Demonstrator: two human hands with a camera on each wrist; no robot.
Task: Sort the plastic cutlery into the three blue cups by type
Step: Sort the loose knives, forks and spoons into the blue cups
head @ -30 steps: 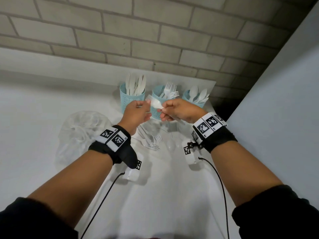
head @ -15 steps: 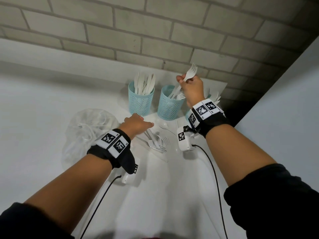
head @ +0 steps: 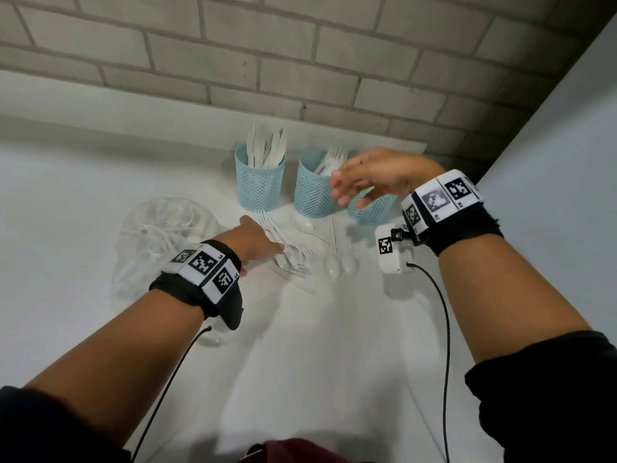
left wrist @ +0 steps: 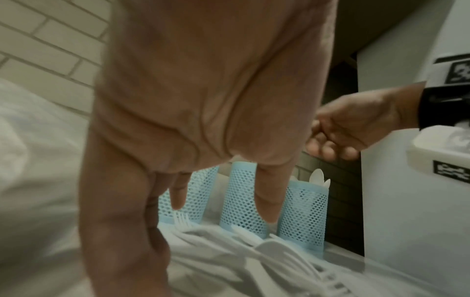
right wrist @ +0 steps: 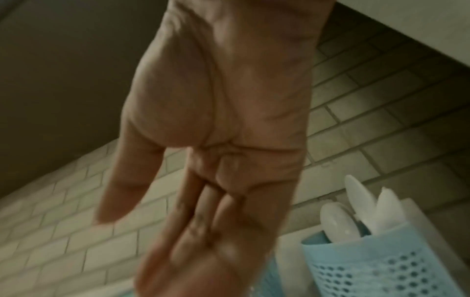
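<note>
Cutlery (head: 297, 252) lies loose on the table (head: 317, 345) in front of three cups (head: 259, 185). Right cup (head: 369, 208) is partly hidden by the right hand (head: 370, 177), held above with relaxed fingers, empty. Left hand (head: 253, 243) rests extended fingers on the pile; grasp unclear.

A plain indoor corner, of a kind that cannot be told: a white tabletop (head: 317, 345) stands against a painted brick wall (head: 267, 55), with a smooth white panel (head: 567, 162) on the right.
</note>
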